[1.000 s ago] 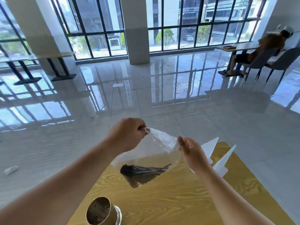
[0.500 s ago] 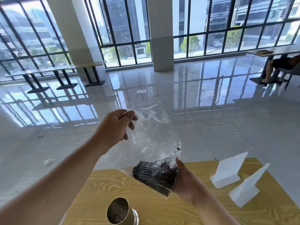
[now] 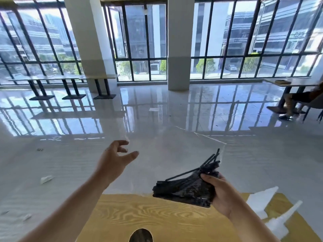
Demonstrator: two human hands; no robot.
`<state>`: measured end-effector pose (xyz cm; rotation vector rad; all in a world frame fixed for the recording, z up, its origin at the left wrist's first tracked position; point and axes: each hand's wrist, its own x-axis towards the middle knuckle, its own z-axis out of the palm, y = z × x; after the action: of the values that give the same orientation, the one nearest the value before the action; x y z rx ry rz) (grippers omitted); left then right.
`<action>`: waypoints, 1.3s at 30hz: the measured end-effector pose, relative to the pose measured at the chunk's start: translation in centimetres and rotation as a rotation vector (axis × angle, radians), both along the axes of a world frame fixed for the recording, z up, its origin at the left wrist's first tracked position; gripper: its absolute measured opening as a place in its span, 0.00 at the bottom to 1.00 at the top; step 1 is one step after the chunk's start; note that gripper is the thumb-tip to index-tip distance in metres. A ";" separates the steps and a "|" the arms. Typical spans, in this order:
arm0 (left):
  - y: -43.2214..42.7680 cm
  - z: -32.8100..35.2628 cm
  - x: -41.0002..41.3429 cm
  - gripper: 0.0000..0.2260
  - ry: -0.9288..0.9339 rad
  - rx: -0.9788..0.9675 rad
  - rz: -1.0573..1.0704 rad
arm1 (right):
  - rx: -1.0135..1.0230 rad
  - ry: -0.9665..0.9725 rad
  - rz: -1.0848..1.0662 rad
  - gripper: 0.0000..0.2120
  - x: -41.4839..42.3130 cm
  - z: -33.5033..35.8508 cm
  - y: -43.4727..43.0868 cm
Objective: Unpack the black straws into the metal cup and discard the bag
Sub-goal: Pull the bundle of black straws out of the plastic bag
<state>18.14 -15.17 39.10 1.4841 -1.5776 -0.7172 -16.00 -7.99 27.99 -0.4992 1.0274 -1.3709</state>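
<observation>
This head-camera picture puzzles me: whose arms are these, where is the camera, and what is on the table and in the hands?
No machine here: a person wears a wide-angle camera on the head, looking forward and down, so the arms are their own. The right hand grips a bundle of black straws, wrapped in a clear plastic bag that is hard to see. The left hand is open, fingers spread, holding nothing clearly. Below lies a wooden table with white foam pieces at right. The dark rim at the bottom edge is the metal cup.

Canteen hall, window wall [image 3: 244, 46], pedestal tables [image 3: 64, 77]
</observation>
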 end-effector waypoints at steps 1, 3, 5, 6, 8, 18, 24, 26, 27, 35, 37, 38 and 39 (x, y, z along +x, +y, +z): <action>-0.3 0.3 0.4 0.15 0.033 0.002 -0.012 | -0.016 0.000 -0.018 0.24 0.1 0.6 0.1; -0.9 1.2 1.3 0.06 0.147 -0.011 -0.026 | -0.055 0.012 -0.057 0.20 0.4 2.1 0.4; -1.2 2.5 2.3 0.02 0.245 -0.030 -0.065 | -0.095 0.065 -0.108 0.17 0.9 4.0 0.7; -1.3 3.1 2.7 0.04 0.272 -0.043 -0.085 | -0.114 0.110 -0.129 0.16 1.2 5.0 1.0; -1.6 4.2 3.5 0.05 0.316 -0.066 -0.115 | -0.161 0.217 -0.151 0.17 1.9 7.2 1.4; -2.2 6.8 6.1 0.10 0.359 -0.146 -0.221 | -0.316 0.383 -0.404 0.15 4.0 13.9 2.6; -2.1 9.4 6.1 0.06 0.345 -0.196 -0.215 | -0.373 0.439 -0.366 0.13 4.3 16.4 2.2; -2.0 10.1 5.8 0.06 0.356 -0.207 -0.205 | -0.376 0.421 -0.399 0.13 3.9 17.2 1.9; -2.1 10.4 5.5 0.07 0.344 -0.211 -0.207 | -0.371 0.424 -0.405 0.13 3.7 17.6 1.8; -2.7 10.9 4.8 0.10 0.344 -0.216 -0.174 | -0.444 0.445 -0.476 0.12 2.0 21.0 1.3; -2.6 10.8 4.3 0.10 0.352 -0.222 -0.167 | -0.463 0.439 -0.472 0.11 1.7 21.7 1.2; -2.5 10.8 4.1 0.10 0.360 -0.224 -0.161 | -0.472 0.427 -0.484 0.11 1.4 21.9 1.1; -2.5 10.9 3.9 0.10 0.363 -0.225 -0.150 | -0.474 0.418 -0.484 0.11 1.3 22.0 1.0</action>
<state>22.04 -17.62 50.00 1.0152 -1.4432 -0.8140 -14.69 -6.94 49.99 -0.9614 1.2081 -2.0167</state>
